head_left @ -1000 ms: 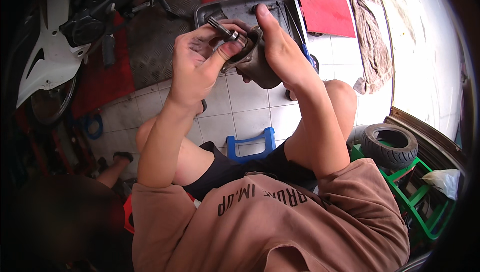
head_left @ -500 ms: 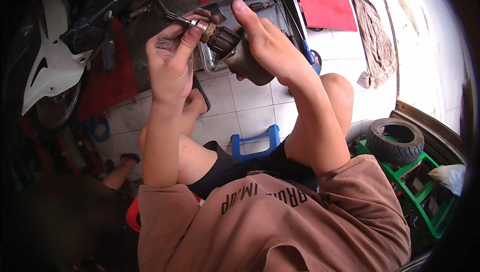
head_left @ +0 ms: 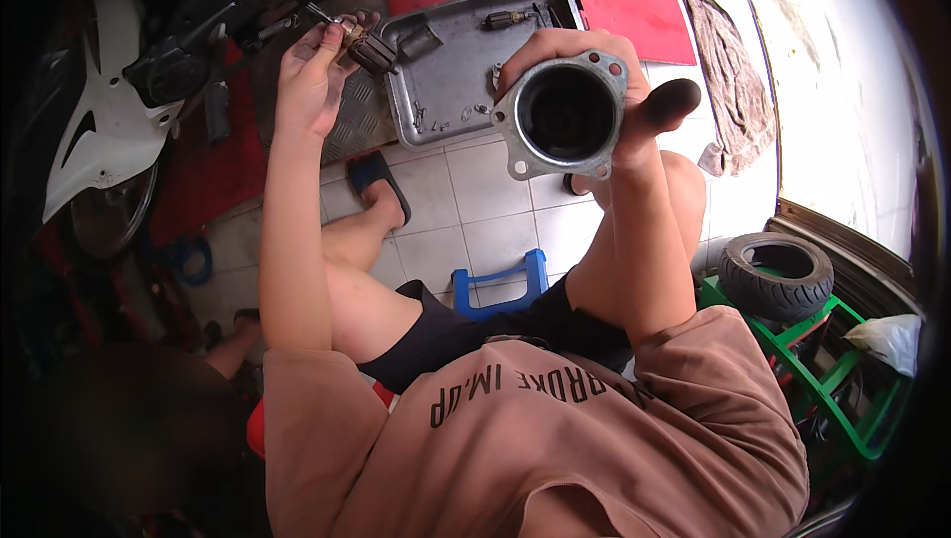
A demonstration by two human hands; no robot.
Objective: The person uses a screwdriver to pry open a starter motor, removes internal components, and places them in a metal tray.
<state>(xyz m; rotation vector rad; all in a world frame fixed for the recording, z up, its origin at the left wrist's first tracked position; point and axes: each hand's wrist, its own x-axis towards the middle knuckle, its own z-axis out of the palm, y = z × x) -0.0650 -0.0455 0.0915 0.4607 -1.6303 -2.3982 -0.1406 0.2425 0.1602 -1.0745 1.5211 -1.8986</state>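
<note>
- The left hand (head_left: 315,77) pinches a small dark rotor (head_left: 369,49) between its fingers, raised above the floor left of the metal tray (head_left: 451,67).
- The right hand (head_left: 619,92) is clenched round a round metal housing (head_left: 563,114), open end toward the camera; it looks rigid, fairly heavy and greasy, best gripped round the barrel.

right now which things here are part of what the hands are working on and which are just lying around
In hand:
- round metal housing, held in the right hand
- small dark rotor part, pinched in the left hand
- metal tray with small parts

Lying about:
- tyre
- green rack
- blue stool
- grey rag
</note>
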